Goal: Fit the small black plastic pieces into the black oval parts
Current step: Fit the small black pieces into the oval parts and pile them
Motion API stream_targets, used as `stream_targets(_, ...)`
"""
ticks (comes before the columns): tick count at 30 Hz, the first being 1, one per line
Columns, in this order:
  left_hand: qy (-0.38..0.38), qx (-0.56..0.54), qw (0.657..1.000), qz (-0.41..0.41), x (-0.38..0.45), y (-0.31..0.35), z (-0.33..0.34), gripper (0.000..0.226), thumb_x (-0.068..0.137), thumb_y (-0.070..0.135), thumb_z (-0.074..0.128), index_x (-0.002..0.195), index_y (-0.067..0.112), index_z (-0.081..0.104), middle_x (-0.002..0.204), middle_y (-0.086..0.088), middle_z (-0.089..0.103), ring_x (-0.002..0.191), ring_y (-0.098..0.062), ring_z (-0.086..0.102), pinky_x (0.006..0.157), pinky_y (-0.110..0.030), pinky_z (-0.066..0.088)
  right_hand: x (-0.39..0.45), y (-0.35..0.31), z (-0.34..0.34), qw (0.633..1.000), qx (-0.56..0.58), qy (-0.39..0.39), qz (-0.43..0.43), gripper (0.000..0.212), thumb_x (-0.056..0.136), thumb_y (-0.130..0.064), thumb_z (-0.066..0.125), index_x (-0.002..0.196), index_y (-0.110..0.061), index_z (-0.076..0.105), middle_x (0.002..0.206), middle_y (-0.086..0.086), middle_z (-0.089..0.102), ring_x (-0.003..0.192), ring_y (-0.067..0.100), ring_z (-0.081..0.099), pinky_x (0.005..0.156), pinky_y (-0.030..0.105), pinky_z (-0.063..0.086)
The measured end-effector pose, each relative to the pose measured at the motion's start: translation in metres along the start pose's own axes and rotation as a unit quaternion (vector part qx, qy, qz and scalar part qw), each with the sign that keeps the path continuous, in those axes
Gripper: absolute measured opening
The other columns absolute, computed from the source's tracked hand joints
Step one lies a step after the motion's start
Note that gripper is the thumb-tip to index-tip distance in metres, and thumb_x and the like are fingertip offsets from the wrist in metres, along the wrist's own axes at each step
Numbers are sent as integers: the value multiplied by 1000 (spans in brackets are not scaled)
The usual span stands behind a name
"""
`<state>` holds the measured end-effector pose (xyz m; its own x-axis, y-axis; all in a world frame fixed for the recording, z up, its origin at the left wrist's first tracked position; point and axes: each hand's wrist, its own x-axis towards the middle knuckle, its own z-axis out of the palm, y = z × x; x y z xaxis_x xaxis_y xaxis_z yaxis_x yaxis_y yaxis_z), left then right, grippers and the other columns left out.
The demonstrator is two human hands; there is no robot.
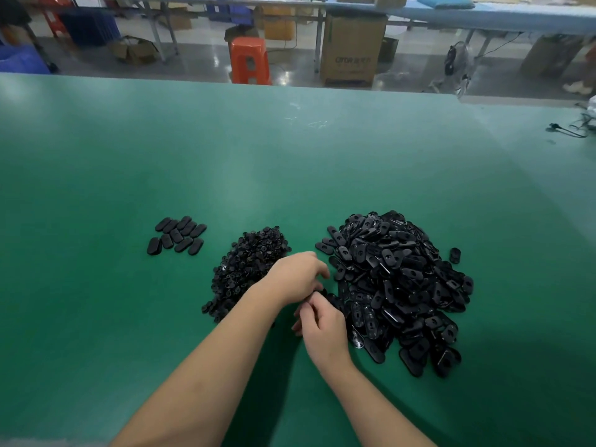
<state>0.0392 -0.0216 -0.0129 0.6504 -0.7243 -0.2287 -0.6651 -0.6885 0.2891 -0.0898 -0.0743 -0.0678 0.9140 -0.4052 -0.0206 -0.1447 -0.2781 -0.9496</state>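
Note:
A large heap of black oval parts (396, 285) lies on the green table, right of centre. To its left is a smaller heap of small black plastic pieces (248, 266). Both hands meet between the two heaps. My left hand (295, 274) has its fingers curled over a black oval part (322, 290), most of which is hidden under them. My right hand (322, 327) sits just below it, fingers curled, pinching at the same part. A small piece between the fingers cannot be made out.
A group of several oval parts (176, 235) lies flat at the left. One loose oval part (454, 254) sits right of the big heap. The green table (290, 162) stretches far back; a black cable (567, 130) lies at its right edge. An orange stool (249, 59) and cardboard boxes stand beyond.

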Motion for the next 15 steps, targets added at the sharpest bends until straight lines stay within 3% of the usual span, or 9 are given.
stream_targets(6, 10, -28, 1000, -8, -6, -10, 13, 17, 94, 31, 63, 109, 29, 70, 108, 6, 54, 92, -16, 60, 77, -33, 50, 2, 2, 1, 1000, 2, 2, 0, 23, 87, -27, 45, 71, -13, 52, 64, 13, 63, 54, 7, 64, 58, 41, 51)
stream_targets(10, 29, -62, 998, -4, -8, -9, 12, 3, 93, 28, 65, 96, 29, 65, 102, 9, 51, 91, -14, 58, 80, -33, 51, 1, 3, 1, 1000, 3, 4, 3, 21, 86, -26, 44, 70, -15, 52, 63, 12, 64, 54, 7, 65, 57, 34, 50)
stream_targets(12, 72, -100, 992, 2, -11, -8, 10, 7, 93, 27, 67, 92, 29, 61, 99, 11, 54, 90, -12, 56, 83, -32, 50, 3, 4, 0, 1000, 6, 10, 9, 21, 89, -25, 43, 72, -17, 53, 64, 7, 66, 53, 9, 65, 59, 34, 52)
stream_targets(15, 166, -182, 969, 1, -20, -9, 8, 8, 92, 21, 69, 90, 24, 62, 93, 10, 62, 86, -9, 58, 80, -27, 50, 6, 3, 1, 998, 53, 33, 31, 27, 106, -20, 39, 90, -16, 61, 67, 4, 66, 55, 19, 70, 61, 46, 59)
